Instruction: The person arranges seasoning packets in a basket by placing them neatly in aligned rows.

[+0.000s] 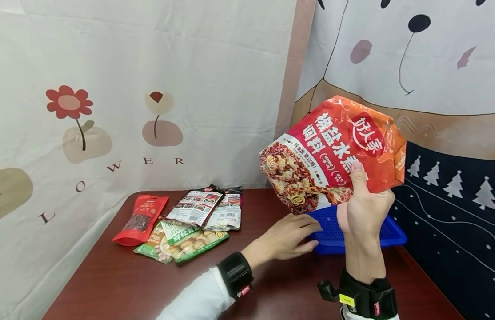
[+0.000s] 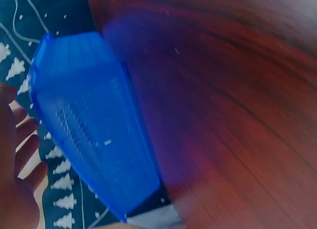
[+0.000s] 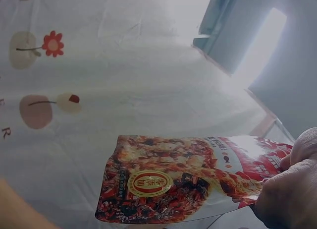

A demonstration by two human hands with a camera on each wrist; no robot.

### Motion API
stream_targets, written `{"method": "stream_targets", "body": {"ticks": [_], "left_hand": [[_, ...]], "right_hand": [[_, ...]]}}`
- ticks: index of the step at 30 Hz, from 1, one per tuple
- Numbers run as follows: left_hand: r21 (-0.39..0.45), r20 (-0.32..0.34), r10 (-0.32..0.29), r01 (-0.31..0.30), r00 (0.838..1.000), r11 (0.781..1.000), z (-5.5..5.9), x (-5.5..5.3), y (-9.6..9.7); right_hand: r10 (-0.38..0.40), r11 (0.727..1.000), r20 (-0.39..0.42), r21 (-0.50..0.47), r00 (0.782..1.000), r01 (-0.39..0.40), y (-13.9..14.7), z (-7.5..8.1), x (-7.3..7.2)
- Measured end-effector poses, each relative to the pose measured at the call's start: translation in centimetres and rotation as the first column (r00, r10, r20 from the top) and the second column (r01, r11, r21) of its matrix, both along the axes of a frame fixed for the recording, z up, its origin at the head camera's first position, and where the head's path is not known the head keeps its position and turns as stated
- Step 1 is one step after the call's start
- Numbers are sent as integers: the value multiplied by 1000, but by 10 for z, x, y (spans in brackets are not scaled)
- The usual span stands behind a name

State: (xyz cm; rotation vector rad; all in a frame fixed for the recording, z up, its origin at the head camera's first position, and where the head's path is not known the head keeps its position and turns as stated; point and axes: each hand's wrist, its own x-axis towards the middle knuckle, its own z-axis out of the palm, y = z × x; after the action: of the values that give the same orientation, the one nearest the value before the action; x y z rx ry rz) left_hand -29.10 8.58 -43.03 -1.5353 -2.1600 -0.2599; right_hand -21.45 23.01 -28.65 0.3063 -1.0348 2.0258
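My right hand [image 1: 365, 209] holds up a large red and orange seasoning packet [image 1: 331, 151], thumb across its printed front and the fingers behind it. The packet is tilted above a blue plastic basket [image 1: 329, 238], hiding part of it. In the right wrist view the packet's food picture [image 3: 163, 184] reaches out from the hand. Beside the basket's left end, my left hand [image 1: 285, 235] is palm down with loosely bent fingers and holds nothing. The left wrist view shows its fingers [image 2: 29, 154] spread next to the basket [image 2: 99, 125].
At the table's back left lies a group of packets: a red pouch [image 1: 141, 218], a green and brown packet [image 1: 155, 244], a green packet [image 1: 199, 246] and two dark-edged, pale-backed ones [image 1: 197, 204]. Printed cloth [image 1: 215, 89] hangs behind the brown table [image 1: 123, 275].
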Motion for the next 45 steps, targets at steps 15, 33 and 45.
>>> {"method": "stream_targets", "body": {"ticks": [15, 33, 45], "left_hand": [[-188, -49, 100, -108, 994, 976, -8, 6, 14], [-135, 163, 70, -48, 984, 990, 3, -11, -80], [-113, 248, 176, -152, 953, 982, 13, -51, -138]], "right_hand": [[27, 1000, -2, 9, 1000, -27, -3, 0, 0], [36, 999, 20, 9, 999, -36, -4, 1, -1], [35, 999, 41, 33, 999, -36, -4, 0, 1]]}}
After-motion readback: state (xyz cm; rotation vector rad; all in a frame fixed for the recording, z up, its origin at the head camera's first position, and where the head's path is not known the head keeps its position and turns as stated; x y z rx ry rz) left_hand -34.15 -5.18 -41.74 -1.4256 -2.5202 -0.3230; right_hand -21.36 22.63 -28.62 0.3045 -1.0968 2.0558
